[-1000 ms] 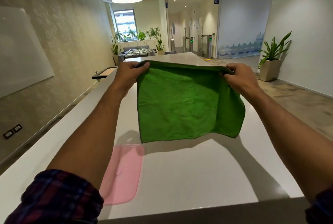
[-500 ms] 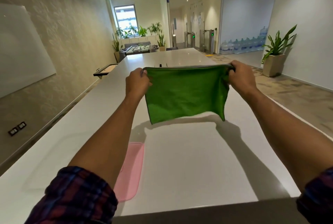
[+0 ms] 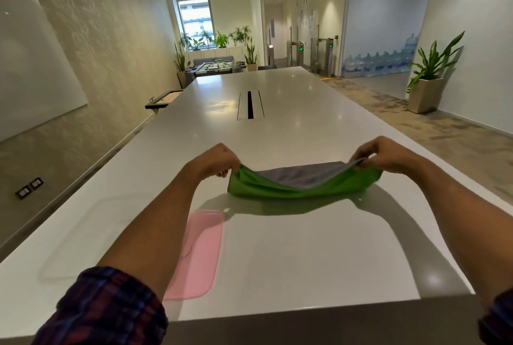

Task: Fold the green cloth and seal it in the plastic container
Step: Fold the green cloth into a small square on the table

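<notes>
The green cloth (image 3: 291, 190), grey on its inner side, sags low over the white table (image 3: 291, 255), doubled over, its lower fold touching the surface. My left hand (image 3: 213, 162) pinches its left corners and my right hand (image 3: 380, 155) pinches its right corners. A pink lid (image 3: 200, 250) lies flat on the table under my left forearm. A clear plastic container (image 3: 83, 236) stands faintly visible to the left of the lid, partly hidden by my arm.
The long white table runs away from me with a cable slot (image 3: 249, 105) in its middle. A small tray (image 3: 163, 100) juts out at the table's left side. A potted plant (image 3: 427, 78) stands on the floor at right.
Both hands have lowered the cloth from hanging spread in the air down to the table, and it now lies doubled with the grey side showing.
</notes>
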Motion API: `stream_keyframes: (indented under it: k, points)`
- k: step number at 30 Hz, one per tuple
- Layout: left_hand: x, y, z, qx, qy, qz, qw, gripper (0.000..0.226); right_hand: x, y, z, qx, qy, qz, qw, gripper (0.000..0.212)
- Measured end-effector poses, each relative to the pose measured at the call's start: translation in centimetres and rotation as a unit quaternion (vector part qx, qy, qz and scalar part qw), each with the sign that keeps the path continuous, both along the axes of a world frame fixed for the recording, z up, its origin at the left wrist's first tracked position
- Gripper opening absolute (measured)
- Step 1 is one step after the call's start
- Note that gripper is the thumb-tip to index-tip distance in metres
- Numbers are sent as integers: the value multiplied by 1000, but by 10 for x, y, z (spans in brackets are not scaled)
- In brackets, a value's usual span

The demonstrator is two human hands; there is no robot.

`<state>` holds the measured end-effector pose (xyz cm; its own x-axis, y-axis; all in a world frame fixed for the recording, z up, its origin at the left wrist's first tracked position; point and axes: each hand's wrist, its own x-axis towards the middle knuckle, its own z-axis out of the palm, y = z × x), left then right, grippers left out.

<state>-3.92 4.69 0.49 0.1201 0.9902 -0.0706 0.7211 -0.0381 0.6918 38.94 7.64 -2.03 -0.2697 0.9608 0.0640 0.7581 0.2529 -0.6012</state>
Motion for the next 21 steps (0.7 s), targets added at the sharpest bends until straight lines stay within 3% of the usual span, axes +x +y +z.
stream_keyframes:
  k: [3,7,13,16,21]
  points:
    - [7,-5,-15,-130,108,-43,985,9,3,-1,-16,-95,-17,11,995,13]
    - [19,-12,-37,-243,165,-64,954,16,6,-7,-31,-193,-46,34,979,16]
    - [34,-15,-40,-284,192,-60,938,10,11,-19,-34,-277,-74,51,957,20]
    - [40,-16,-37,-326,217,-81,917,34,10,-25,-32,-317,-97,46,942,23]
    - [46,-12,-36,-341,246,-83,904,31,7,-34,-28,-361,-146,38,920,37]
